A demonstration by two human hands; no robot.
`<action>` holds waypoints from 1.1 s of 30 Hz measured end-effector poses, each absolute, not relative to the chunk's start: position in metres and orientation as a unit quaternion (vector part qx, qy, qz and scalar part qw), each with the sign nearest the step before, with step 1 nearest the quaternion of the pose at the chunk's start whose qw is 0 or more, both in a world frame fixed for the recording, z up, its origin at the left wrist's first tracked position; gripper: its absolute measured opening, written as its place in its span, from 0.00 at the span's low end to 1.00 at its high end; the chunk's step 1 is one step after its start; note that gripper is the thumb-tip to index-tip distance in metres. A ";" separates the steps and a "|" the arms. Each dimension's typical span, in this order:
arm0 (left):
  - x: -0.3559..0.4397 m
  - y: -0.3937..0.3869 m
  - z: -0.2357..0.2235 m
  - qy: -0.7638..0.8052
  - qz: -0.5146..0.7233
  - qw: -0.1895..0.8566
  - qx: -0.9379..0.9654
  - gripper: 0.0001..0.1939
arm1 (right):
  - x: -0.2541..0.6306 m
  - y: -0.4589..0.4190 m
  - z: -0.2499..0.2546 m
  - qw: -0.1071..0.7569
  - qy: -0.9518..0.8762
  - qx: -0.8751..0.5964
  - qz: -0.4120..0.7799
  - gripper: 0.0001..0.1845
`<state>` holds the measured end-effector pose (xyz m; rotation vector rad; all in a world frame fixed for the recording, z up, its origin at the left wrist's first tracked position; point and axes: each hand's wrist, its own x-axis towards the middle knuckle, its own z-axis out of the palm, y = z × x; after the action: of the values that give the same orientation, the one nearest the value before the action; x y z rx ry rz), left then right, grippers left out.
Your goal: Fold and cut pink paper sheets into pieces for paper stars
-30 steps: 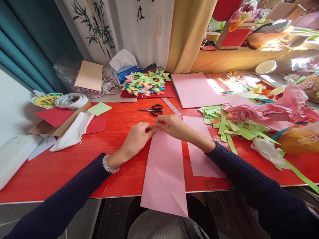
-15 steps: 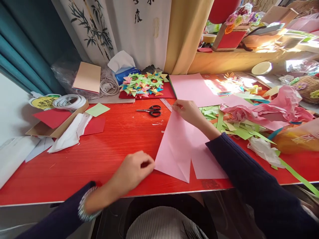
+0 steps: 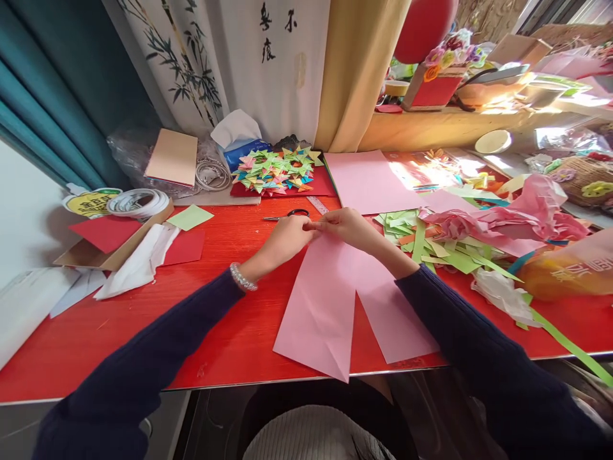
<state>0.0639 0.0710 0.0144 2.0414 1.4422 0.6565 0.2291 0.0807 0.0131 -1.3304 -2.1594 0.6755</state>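
Note:
A pink sheet of paper (image 3: 318,306) lies on the red table in front of me, parted by a slit that runs up from its near edge into two panels. Creases cross the left panel, whose lower corner reaches the table edge. At the far end of the sheet, my left hand (image 3: 290,237) pinches its top left corner. My right hand (image 3: 352,229), fingers also closed, grips the same top edge, the fingertips of both hands meeting. Just beyond my left hand are black-handled scissors (image 3: 297,212), partly covered by it. A clear ruler (image 3: 317,204) lies behind the hands.
Folded paper stars (image 3: 275,171) are heaped at the back. Another pink sheet (image 3: 368,182) lies behind my right hand. Green paper strips (image 3: 454,252) and crumpled pink paper (image 3: 507,214) spread to the right. A cardboard box (image 3: 122,239) and white tape rolls (image 3: 138,203) stand left.
My left hand has moved up and right from the sheet's lower left side to its top corner, meeting my right hand. The left panel has swung toward me and left, widening the slit.

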 end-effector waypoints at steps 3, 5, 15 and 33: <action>0.074 0.076 0.010 0.542 0.277 0.267 0.747 0.11 | 0.230 0.078 0.014 0.271 -0.791 -0.503 0.218 0.18; 0.073 0.076 0.009 0.535 0.293 0.283 0.740 0.13 | 0.229 0.077 0.012 0.279 -0.791 -0.509 0.196 0.15; 0.056 0.001 0.006 0.492 0.246 0.438 0.712 0.10 | 0.266 0.104 0.009 0.326 -0.738 -0.578 0.123 0.12; 0.048 0.077 0.010 0.514 0.242 0.318 0.759 0.11 | 0.226 0.086 -0.002 0.248 -0.797 -0.475 0.280 0.19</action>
<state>0.0479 0.0770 0.0105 1.9978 1.3512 0.6375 0.2260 0.0859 -0.0025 -1.2946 -2.1713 0.7627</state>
